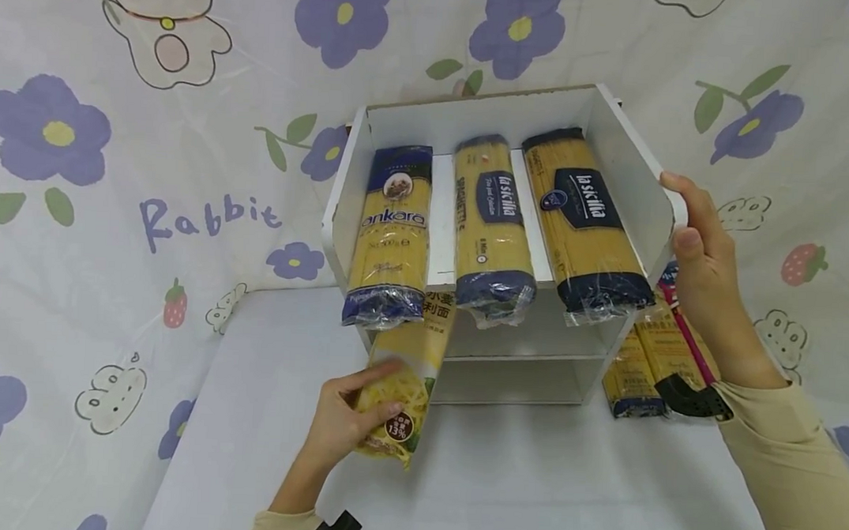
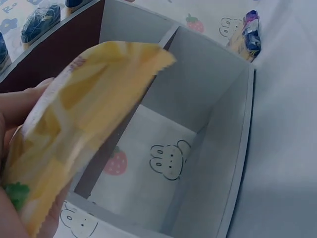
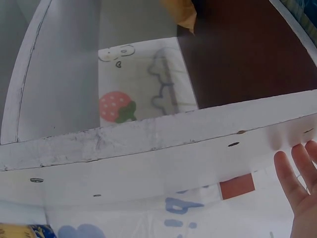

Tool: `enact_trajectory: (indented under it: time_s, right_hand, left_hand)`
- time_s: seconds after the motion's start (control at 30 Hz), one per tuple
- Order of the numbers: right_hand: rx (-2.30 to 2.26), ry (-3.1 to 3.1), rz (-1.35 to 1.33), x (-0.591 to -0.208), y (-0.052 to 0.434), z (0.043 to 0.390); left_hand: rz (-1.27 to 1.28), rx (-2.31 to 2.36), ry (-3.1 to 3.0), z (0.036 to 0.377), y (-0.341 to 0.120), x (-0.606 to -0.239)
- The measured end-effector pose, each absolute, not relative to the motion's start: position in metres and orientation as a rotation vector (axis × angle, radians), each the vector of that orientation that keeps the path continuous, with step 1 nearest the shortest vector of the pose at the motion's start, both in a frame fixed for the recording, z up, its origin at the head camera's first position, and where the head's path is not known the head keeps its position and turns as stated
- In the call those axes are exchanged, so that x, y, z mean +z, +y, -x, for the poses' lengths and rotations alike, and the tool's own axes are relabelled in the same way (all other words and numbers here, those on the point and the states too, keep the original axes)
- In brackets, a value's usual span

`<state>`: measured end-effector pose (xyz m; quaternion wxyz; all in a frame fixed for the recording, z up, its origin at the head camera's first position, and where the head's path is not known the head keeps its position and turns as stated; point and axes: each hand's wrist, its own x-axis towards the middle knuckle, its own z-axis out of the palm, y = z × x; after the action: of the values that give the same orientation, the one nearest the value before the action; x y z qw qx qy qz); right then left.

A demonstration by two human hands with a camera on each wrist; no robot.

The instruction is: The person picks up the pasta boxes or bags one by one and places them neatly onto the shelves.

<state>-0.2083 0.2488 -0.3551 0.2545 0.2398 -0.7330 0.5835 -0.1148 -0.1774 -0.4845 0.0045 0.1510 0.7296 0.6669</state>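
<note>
A yellow plastic pasta packet (image 1: 390, 410) with a dark round "13%" badge is held in my left hand (image 1: 343, 412). In the head view it slants in front of the white shelf unit's (image 1: 524, 348) lower left part, its upper end behind the blue-ended Ankara spaghetti pack (image 1: 390, 248). The left wrist view has the packet (image 2: 94, 104) overlapping the lower compartments. My right hand (image 1: 709, 269) is at the unit's upper right front corner. Its straight fingers (image 3: 287, 178) touch the outer side panel (image 3: 148, 153) in the right wrist view.
Two La Sicilia spaghetti packs, one in the middle (image 1: 490, 220) and one on the right (image 1: 583, 216), lie on the top tier. More yellow pasta packs (image 1: 633, 369) stand right of the unit, on the white surface (image 1: 501, 474). A patterned cloth (image 1: 210, 129) hangs behind.
</note>
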Motion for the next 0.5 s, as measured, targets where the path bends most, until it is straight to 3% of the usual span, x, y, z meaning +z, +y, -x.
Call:
enact_trajectory:
  time_s: [0.5]
  right_hand:
    - [1.602, -1.966, -0.664, -0.358, 0.251, 0.211]
  left_hand:
    - [-0.313, 2.373, 2.207, 0.109, -0.157, -0.495]
